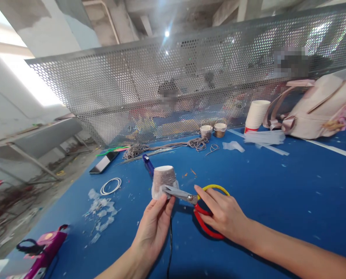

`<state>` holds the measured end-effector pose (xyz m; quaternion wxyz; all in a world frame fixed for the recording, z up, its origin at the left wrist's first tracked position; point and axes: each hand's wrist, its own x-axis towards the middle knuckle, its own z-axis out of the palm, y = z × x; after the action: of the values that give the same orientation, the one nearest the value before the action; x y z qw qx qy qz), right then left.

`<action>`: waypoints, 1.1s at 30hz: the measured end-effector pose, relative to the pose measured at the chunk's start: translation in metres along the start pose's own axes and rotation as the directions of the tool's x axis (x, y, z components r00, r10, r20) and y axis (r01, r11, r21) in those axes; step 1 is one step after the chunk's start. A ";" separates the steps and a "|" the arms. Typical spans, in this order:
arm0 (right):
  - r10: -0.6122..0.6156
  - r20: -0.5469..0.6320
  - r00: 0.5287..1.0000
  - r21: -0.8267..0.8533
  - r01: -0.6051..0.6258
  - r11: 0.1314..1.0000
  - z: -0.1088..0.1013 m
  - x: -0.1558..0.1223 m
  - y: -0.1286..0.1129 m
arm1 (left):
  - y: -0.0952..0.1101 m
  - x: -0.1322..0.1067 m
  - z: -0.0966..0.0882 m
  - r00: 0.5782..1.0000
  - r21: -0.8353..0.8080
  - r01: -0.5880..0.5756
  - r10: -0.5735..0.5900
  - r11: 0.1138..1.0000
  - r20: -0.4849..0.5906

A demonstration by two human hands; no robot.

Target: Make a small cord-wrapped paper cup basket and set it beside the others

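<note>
On the blue counter (pixel 277 186), the left hand (pixel 155 224) pinches the rim of an upturned grey string-wrapped paper cup (pixel 163 179). The right hand (pixel 223 215) grips red-and-yellow-handled scissors (pixel 196 201), whose blades touch the cup's lower edge.

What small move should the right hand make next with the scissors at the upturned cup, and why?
Probably squeeze the scissors gently. The right hand grips their red and yellow loops, the blade tips lie at the clear film around the upturned cup's rim, and the left hand pinches that rim steady. Whether the blades already bite is unclear.
</note>
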<state>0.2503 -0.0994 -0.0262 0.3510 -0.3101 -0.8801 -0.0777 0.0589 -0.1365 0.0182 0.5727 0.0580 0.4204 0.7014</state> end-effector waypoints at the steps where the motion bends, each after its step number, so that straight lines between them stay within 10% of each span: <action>1: 0.000 -0.003 1.000 0.004 0.000 1.000 0.000 0.001 -0.001 | -0.001 0.000 0.000 1.000 0.003 0.002 -0.002 1.000 0.006; 33: -0.017 0.095 0.995 0.073 0.010 0.997 0.004 0.002 -0.001 | -0.003 0.002 -0.001 1.000 0.005 0.004 -0.004 1.000 -0.009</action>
<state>0.2458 -0.0976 -0.0277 0.3190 -0.2947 -0.9002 -0.0333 0.0603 -0.1356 0.0149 0.5719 0.0554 0.4251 0.6994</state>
